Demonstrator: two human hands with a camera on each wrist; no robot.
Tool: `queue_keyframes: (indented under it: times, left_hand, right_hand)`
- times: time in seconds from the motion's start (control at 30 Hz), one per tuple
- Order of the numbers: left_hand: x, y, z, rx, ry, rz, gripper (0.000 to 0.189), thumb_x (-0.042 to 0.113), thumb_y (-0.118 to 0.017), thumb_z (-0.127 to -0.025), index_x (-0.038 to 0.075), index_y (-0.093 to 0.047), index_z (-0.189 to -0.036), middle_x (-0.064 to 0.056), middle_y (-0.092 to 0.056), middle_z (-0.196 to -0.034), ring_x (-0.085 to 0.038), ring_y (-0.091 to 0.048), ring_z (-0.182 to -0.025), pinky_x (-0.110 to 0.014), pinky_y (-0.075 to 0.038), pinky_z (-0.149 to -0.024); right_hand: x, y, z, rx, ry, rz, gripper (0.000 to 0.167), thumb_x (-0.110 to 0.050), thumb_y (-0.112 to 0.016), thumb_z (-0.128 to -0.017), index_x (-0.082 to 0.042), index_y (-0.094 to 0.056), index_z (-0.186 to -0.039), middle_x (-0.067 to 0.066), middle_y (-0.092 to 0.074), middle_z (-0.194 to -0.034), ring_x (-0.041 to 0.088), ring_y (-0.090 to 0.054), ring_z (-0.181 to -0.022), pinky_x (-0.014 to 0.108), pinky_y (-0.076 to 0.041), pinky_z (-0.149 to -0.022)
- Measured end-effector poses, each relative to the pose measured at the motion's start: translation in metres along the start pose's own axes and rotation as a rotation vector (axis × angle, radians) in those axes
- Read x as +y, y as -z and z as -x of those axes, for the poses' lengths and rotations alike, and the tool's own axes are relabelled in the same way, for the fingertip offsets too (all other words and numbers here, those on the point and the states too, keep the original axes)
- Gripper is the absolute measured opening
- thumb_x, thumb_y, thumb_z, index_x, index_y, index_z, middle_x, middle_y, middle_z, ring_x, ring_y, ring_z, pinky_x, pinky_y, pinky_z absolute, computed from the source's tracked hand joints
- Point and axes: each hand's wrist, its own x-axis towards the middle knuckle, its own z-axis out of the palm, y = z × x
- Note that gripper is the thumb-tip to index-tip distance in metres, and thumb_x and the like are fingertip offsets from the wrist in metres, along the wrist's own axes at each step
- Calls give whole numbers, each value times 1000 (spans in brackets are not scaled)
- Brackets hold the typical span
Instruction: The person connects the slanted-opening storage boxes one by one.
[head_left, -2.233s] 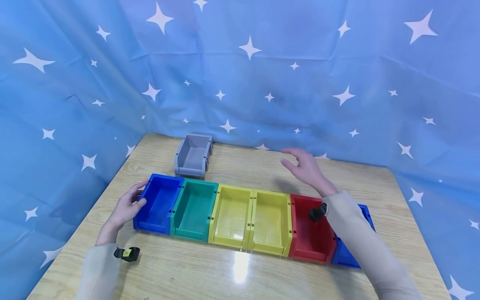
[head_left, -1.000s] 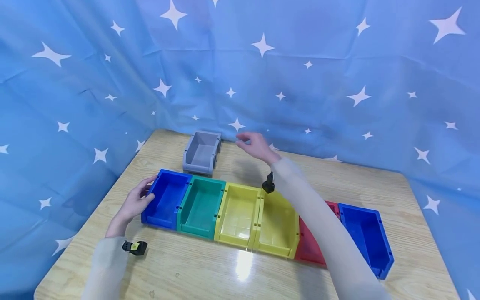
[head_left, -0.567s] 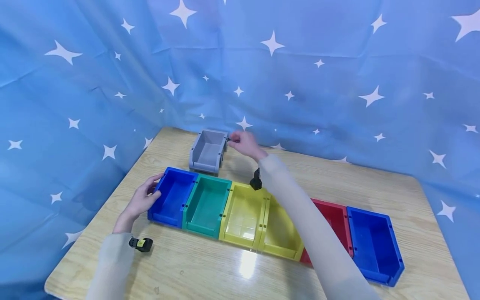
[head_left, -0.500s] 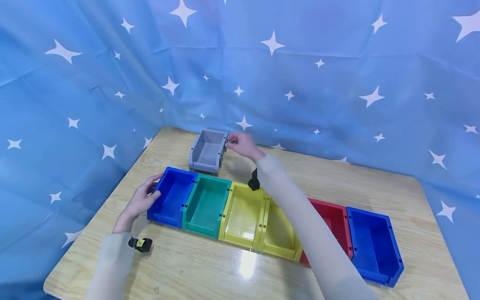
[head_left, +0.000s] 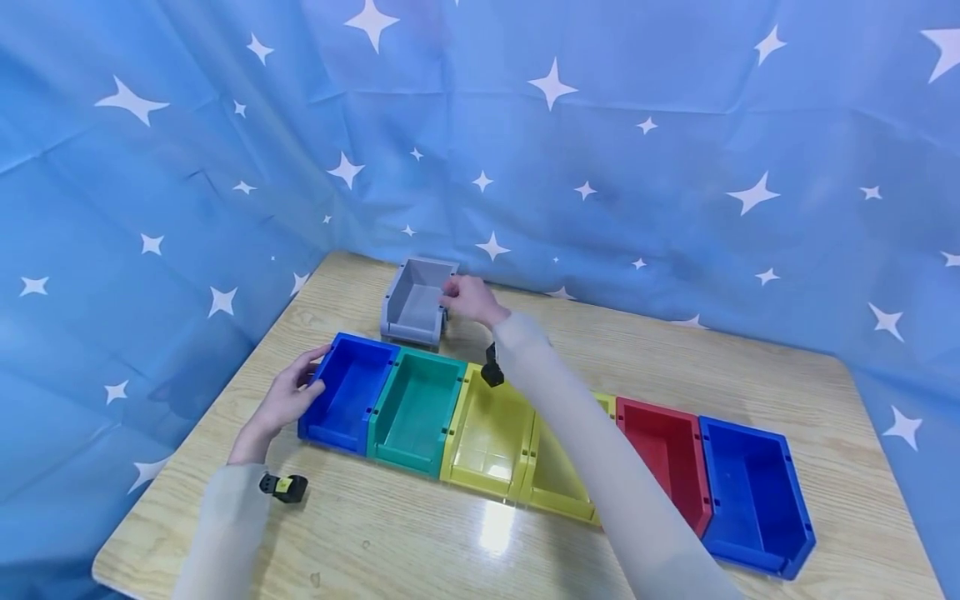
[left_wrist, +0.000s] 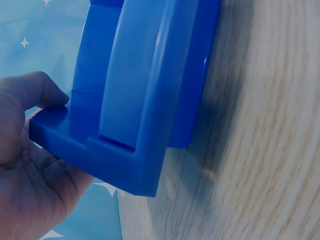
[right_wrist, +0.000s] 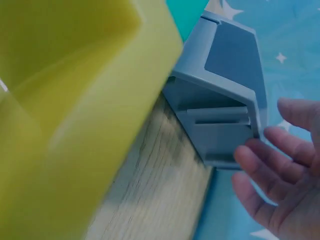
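My left hand [head_left: 285, 398] grips the outer left wall of the blue storage bin [head_left: 348, 392] at the left end of a row. In the left wrist view, the thumb [left_wrist: 47, 90] bends over that wall's rim while the other fingers lie outside it. A grey storage bin [head_left: 422, 304] stands behind the row. Beside its right wall is my right hand [head_left: 471, 298]. The right wrist view shows the thumb apart from loosely bent fingers [right_wrist: 255, 162], close to the grey bin's rim [right_wrist: 257, 132]; whether they touch it I cannot tell.
Right of the left blue bin, the row continues with a green bin [head_left: 416, 408], two yellow bins [head_left: 487, 417], a red bin [head_left: 660, 442] and another blue bin [head_left: 753, 492]. All rest on a wooden table [head_left: 405, 533]. A starry blue cloth [head_left: 420, 108] hangs behind.
My right hand has travelled left from behind the red bin to the grey bin's right wall, then slightly toward its front. The left hand keeps its grip. The head view has shifted a little.
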Motion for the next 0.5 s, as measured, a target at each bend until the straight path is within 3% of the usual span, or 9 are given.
queue_keyframes:
  times: [0.2, 0.5]
  left_hand:
    - [0, 1, 1, 4, -4, 3, 54, -6, -45, -91, 0, -34, -143, -33, -42, -132, -48, -45, -115, -61, -38, -91]
    - [8, 0, 2, 11, -23, 4, 52, -7, -45, -90, -3, -35, -140, -34, -42, -132, -49, -44, -116, -60, -37, -92]
  right_hand:
    - [-5, -5, -2, -50, -45, -17, 37, -16, -55, -94, 3, -52, -126, 16, -59, -118, 25, -55, -109, 34, -43, -93]
    - [-4, -14, -9, 61, -77, 86, 27, -19, -60, -91, -1, -57, -111, 13, -62, -103, 24, -58, -87, 35, -46, -82]
